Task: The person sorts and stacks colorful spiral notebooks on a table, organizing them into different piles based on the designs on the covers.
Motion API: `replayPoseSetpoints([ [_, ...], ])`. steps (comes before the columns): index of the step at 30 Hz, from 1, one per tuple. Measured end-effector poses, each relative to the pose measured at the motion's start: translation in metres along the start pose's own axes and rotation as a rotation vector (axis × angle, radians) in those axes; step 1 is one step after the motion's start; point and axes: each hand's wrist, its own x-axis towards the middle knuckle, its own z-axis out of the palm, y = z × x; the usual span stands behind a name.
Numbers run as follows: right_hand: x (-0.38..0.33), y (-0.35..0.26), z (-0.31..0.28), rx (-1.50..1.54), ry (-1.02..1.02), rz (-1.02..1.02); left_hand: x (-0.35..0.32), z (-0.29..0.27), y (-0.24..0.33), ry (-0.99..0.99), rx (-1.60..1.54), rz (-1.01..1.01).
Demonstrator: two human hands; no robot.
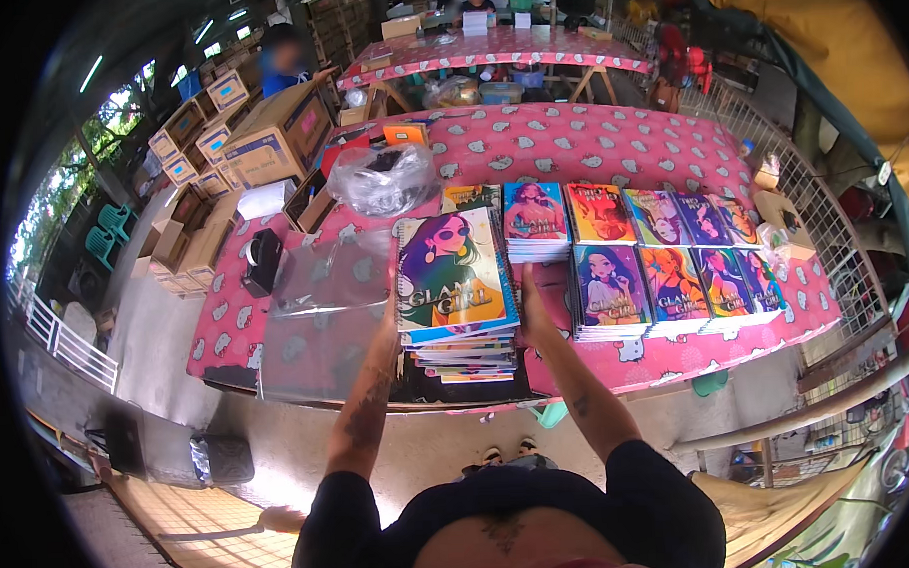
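Observation:
In front of me stands a tall stack of spiral notebooks [454, 274], the top cover showing a long-haired figure with dark glasses. The lower notebooks in it lie slightly uneven. My left hand [390, 304] is pressed along the stack's left side, its fingers mostly hidden by the edge. Against the right side rests my right hand [529, 306], so the stack is held between both palms. A clear plastic sheet [320, 314] lies flat to the left of the stack. Close to my right hand is another pile of notebooks [537, 216] with a blue-and-pink cover.
Two rows of notebook piles [615, 283] fill the right of the pink patterned table [670, 156]. A black tape dispenser [263, 263], a crumpled clear bag [383, 178] and cardboard boxes [274, 135] are at the left. People are farther back, near another table [496, 49].

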Motion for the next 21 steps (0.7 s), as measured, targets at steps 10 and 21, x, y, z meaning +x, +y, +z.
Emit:
replayPoseSetpoints([
  [10,-0.016,0.031,0.008,-0.161,0.106,-0.026,0.007,-0.101,-0.037,0.273,0.056,-0.045],
  [21,0.085,-0.092,0.059,-1.025,0.154,-0.480,-0.027,0.076,0.052,0.197,0.971,0.415],
])
